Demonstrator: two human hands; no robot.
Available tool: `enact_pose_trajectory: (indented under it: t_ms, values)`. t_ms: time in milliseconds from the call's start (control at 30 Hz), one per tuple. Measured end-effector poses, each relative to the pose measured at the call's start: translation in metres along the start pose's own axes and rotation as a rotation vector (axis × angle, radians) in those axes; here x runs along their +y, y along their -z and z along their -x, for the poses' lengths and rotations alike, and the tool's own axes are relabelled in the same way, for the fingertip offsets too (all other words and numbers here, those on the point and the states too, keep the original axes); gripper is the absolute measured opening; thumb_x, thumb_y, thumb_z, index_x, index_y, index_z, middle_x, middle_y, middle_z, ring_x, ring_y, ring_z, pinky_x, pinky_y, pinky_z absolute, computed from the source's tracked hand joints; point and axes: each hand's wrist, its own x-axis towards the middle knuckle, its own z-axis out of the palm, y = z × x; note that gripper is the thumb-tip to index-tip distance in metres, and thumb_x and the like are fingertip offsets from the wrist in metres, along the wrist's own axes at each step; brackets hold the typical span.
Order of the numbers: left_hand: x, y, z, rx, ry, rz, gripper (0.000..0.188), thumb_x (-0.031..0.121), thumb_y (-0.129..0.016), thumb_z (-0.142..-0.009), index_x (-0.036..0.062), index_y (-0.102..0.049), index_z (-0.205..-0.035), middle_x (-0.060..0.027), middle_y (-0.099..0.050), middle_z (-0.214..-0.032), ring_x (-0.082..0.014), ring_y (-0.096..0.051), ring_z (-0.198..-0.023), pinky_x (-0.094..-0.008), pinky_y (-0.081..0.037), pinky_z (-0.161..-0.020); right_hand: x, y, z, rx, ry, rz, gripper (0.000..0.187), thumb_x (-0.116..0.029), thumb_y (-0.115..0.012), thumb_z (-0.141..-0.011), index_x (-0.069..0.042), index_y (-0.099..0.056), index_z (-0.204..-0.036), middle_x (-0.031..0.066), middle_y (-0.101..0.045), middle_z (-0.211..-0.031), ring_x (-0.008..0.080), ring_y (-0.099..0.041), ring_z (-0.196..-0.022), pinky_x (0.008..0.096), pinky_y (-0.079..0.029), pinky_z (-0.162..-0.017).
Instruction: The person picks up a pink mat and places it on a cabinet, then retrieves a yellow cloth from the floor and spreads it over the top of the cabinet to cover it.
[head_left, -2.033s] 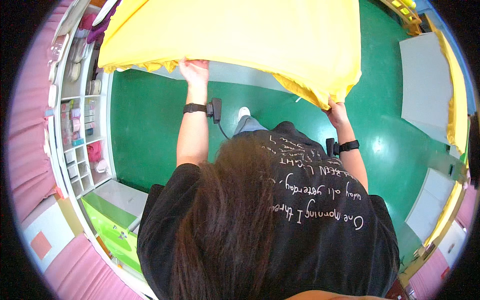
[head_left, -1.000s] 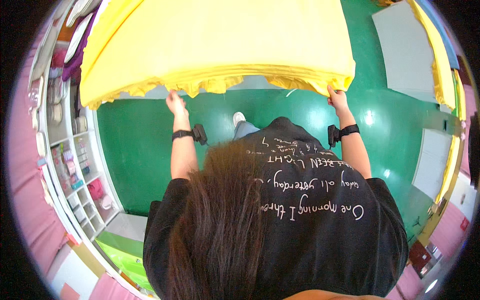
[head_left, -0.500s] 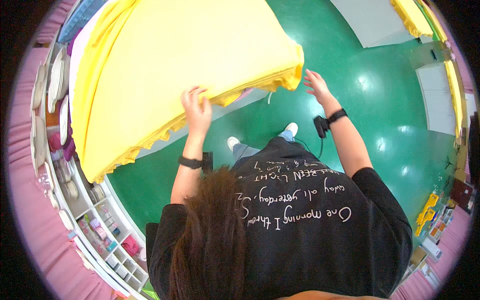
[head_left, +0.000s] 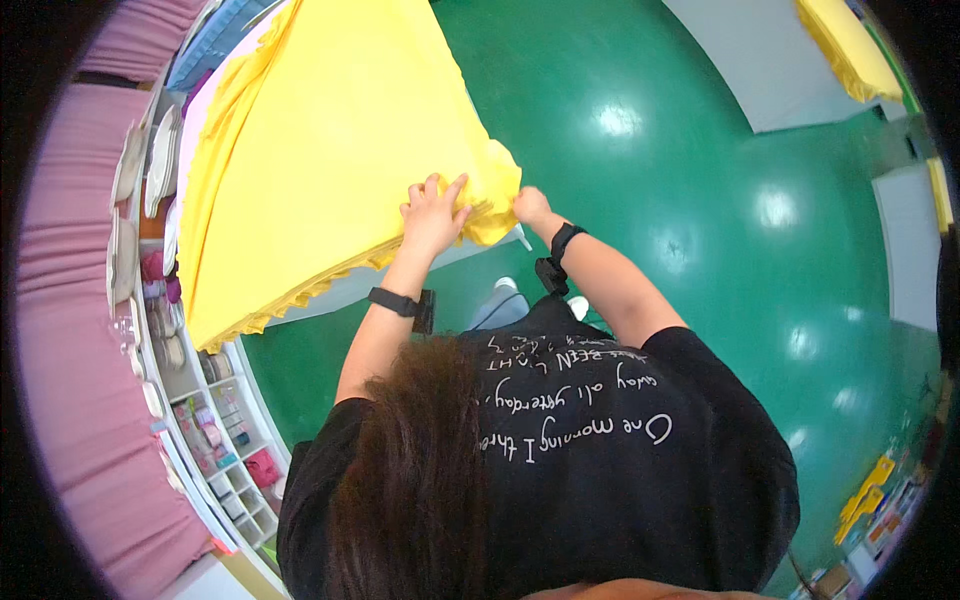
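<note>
A yellow fitted sheet [head_left: 330, 140] with a gathered, elastic-looking edge covers a mattress-like block, whose pale side shows under the hem. My left hand [head_left: 432, 218] rests on the sheet near its front right corner, fingers spread over the cloth. At that corner my right hand [head_left: 532, 206] has its fingers closed on the sheet's bunched edge. The fabric puckers between the two hands. Both wrists wear black straps with small dark devices.
White shelves [head_left: 230, 440] with plates and small goods line the left side, beside a pink curtain [head_left: 90, 250]. Green floor [head_left: 670, 250] lies to the right. Grey blocks [head_left: 760, 80] with yellow cloth stand at the far right. A yellow object [head_left: 865, 500] is at lower right.
My right hand has moved left and closed on the sheet's corner. My left hand has shifted right onto the cloth near it. The whole view has turned, bringing the sheet further left.
</note>
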Motion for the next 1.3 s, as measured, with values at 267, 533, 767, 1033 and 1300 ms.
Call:
enact_pose_trajectory:
  t_ms: [267, 533, 767, 1033, 1300]
  values:
    - [0.028, 0.014, -0.061, -0.058, 0.081, 0.503, 0.03, 0.024, -0.053, -0.081, 0.0082, -0.053, -0.106, -0.0153, -0.048, -0.103, -0.0323, -0.042, -0.102, -0.0408, -0.035, -0.09, 0.12, 0.104, -0.086, -0.597, -0.001, -0.695, 0.014, -0.017, -0.054, -0.08, -0.003, -0.055, -0.082, 0.0064, -0.057, -0.068, 0.0167, -0.057, -0.057, 0.0298, -0.046, -0.047]
    - [0.075, -0.024, -0.233, 0.125, 0.083, 0.645, 0.025, 0.019, -0.055, -0.078, 0.0065, -0.055, -0.099, -0.012, -0.05, -0.102, -0.031, -0.043, -0.102, -0.0402, -0.038, -0.086, 0.147, 0.351, -0.176, -0.144, -0.36, -0.677, 0.024, -0.022, -0.052, -0.084, -0.007, -0.05, -0.103, 0.0074, -0.061, -0.089, 0.0192, -0.061, -0.076, 0.0293, -0.047, -0.058]
    - [0.098, -0.037, -0.397, 0.016, 0.079, 0.779, 0.025, 0.019, -0.055, -0.078, 0.0073, -0.054, -0.101, -0.0124, -0.049, -0.107, -0.0315, -0.04, -0.107, -0.0395, -0.036, -0.09, 0.238, 0.522, -0.25, 0.389, -0.562, -0.747, 0.021, -0.019, -0.051, -0.083, -0.007, -0.049, -0.099, 0.0057, -0.058, -0.082, 0.0199, -0.059, -0.067, 0.0327, -0.046, -0.055]
    - [0.065, -0.066, -0.559, -0.152, 0.274, 0.737, 0.027, 0.021, -0.053, -0.079, 0.0085, -0.054, -0.103, -0.0139, -0.049, -0.108, -0.0331, -0.04, -0.107, -0.0395, -0.035, -0.092, 0.281, 0.582, -0.421, 0.335, -0.741, -0.948, 0.024, -0.022, -0.047, -0.084, -0.006, -0.049, -0.102, 0.0059, -0.058, -0.087, 0.0219, -0.058, -0.073, 0.0335, -0.044, -0.058]
    - [0.018, -0.035, -0.725, 0.127, 0.469, 0.753, 0.022, 0.016, -0.052, -0.08, 0.0084, -0.055, -0.1, -0.0148, -0.05, -0.107, -0.032, -0.042, -0.105, -0.0385, -0.035, -0.091, 0.174, 0.608, -0.719, 0.064, -0.514, -0.772, 0.019, -0.02, -0.047, -0.084, -0.008, -0.051, -0.098, 0.0034, -0.059, -0.078, 0.019, -0.059, -0.068, 0.0311, -0.045, -0.055]
